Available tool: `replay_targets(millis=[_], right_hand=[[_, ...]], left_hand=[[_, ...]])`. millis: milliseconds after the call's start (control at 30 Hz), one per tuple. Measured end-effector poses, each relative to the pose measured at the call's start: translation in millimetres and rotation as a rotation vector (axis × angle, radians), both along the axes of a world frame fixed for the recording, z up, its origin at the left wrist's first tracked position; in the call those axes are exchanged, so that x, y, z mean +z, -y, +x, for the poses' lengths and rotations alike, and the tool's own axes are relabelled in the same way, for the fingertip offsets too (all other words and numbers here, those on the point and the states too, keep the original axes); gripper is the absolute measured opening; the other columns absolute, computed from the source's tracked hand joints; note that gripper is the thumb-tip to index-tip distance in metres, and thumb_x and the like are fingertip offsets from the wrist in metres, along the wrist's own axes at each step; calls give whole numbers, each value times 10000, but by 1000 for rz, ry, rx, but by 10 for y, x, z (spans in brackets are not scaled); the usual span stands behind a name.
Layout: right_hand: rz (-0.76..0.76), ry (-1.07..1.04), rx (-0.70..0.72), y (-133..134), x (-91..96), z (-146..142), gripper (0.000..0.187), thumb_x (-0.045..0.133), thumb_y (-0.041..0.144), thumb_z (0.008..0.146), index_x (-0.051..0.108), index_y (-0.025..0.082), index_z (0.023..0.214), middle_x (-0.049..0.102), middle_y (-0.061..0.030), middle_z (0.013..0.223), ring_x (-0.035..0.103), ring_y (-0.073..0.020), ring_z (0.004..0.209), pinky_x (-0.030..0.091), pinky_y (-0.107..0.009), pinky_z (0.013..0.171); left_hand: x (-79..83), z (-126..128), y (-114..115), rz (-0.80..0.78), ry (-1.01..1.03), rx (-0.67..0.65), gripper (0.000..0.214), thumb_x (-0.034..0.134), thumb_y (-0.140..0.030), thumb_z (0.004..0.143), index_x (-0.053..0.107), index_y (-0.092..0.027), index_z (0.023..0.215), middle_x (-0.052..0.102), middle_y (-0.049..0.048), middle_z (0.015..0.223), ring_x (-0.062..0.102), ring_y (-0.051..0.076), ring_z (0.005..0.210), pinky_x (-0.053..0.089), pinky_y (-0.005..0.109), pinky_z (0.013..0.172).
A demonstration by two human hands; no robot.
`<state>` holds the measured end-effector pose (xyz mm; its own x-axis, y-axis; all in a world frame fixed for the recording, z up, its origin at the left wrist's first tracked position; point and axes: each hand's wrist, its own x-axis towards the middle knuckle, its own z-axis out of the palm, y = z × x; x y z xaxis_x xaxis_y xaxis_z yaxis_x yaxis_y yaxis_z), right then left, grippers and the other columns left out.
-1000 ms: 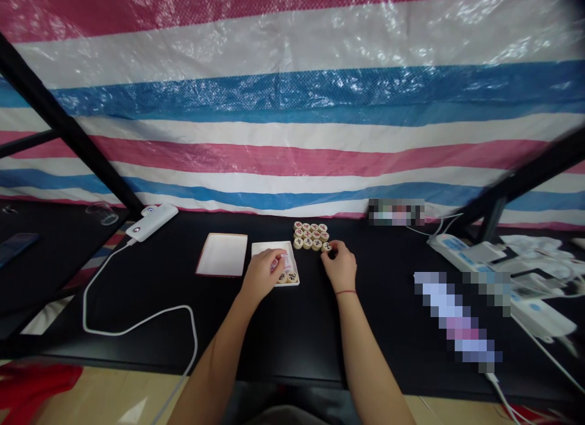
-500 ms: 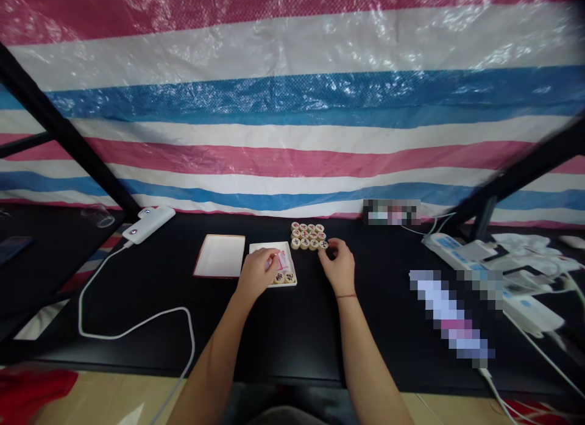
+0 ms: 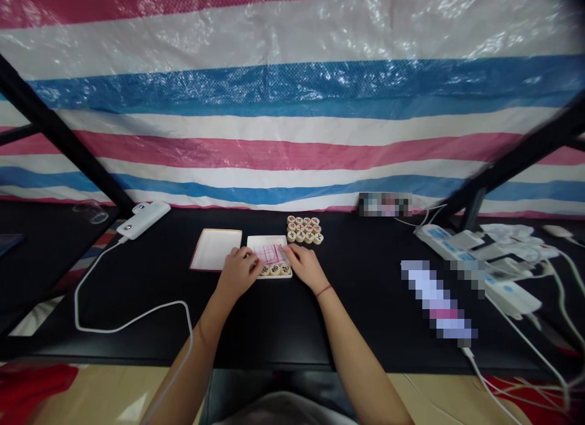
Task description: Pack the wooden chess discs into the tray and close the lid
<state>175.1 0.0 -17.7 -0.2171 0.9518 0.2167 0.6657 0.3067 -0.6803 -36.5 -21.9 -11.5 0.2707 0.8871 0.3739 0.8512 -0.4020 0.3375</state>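
A folded sheet with a pink grid (image 3: 269, 253) lies over a shallow white tray (image 3: 269, 241), and several round wooden chess pieces (image 3: 274, 270) show along the tray's front. My left hand (image 3: 237, 271) grips the sheet's left side. My right hand (image 3: 304, 265) pinches its right edge. Behind the tray, a tight cluster of similar wooden pieces (image 3: 304, 228) with red and black characters stands on the black table (image 3: 274, 327), apart from both hands. The sheet and my fingers hide part of the tray.
A white box lid with a red rim (image 3: 216, 249) lies left of the tray. A white power bank (image 3: 144, 219) and its looping cable sit further left. A power strip (image 3: 450, 245) and tangled white cables lie right. A striped tarp (image 3: 292, 126) hangs behind.
My right hand has moved left from the piece cluster to the sheet's right edge. The pink-gridded sheet now lies spread across the tray, and the view has shifted slightly.
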Motion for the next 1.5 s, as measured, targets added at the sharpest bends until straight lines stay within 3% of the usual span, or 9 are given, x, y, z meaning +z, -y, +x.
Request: replay_targets(millis=[300, 433, 733, 933, 1100, 1233, 1400, 1500], right_hand=[[0, -39, -54, -2, -54, 12, 196, 459, 216, 808, 654, 205, 827, 641, 1, 681, 587, -145, 613, 402, -222, 619], [-12, -46, -53, -2, -38, 21, 199, 463, 203, 794, 658, 207, 835, 642, 6, 678, 589, -144, 605, 402, -223, 620], [22, -3, -28, -8, -60, -2, 219, 456, 182, 831, 663, 214, 894, 682, -7, 757, 617, -156, 661, 426, -246, 680], [98, -158, 5, 24, 14, -36, 251, 447, 267, 889, 656, 200, 1012, 666, -27, 784, 597, -160, 679, 457, -263, 685], [209, -269, 87, 156, 116, -130, 342, 603, 287, 794, 613, 205, 1127, 651, -39, 903, 575, -155, 732, 493, -285, 770], [193, -281, 98, 234, 105, -209, 286, 578, 278, 827, 636, 200, 1096, 667, -35, 866, 594, -149, 701, 502, -264, 712], [226, -228, 121, 231, 81, -249, 293, 571, 310, 856, 635, 204, 1121, 666, -39, 843, 580, -146, 662, 498, -271, 704], [267, -216, 50, 204, 106, -216, 264, 569, 324, 851, 642, 198, 1072, 668, -51, 876, 575, -154, 694, 483, -289, 746]], left_hand=[[55, 53, 70, -79, -59, 47, 209, 533, -314, 892, 639, -199, 753, 660, 50, 874, 511, 223, 865, 343, 336, 713], [71, 50, 80, -131, -78, 52, 209, 504, -301, 910, 611, -203, 759, 667, 28, 783, 514, 220, 853, 315, 342, 739], [32, 29, 42, -129, -24, 38, 178, 538, -310, 885, 614, -216, 754, 655, 9, 784, 536, 193, 835, 313, 345, 776], [124, 84, -20, 50, 296, 160, 230, 463, -326, 914, 593, -209, 764, 639, 39, 793, 552, 199, 820, 390, 325, 770], [266, 375, -84, -137, 599, 94, 269, 474, -431, 896, 510, -208, 750, 546, -27, 680, 528, 126, 632, 414, 247, 633], [218, 531, -104, -251, 695, 83, 308, 502, -476, 864, 481, -209, 711, 487, -54, 606, 486, 108, 565, 402, 227, 577], [91, 449, -67, -241, 823, 108, 285, 547, -467, 836, 518, -201, 740, 566, -33, 681, 536, 113, 630, 438, 226, 620], [72, 378, -80, -261, 983, 154, 303, 576, -477, 824, 486, -201, 738, 562, -39, 648, 513, 96, 571, 429, 213, 573]])
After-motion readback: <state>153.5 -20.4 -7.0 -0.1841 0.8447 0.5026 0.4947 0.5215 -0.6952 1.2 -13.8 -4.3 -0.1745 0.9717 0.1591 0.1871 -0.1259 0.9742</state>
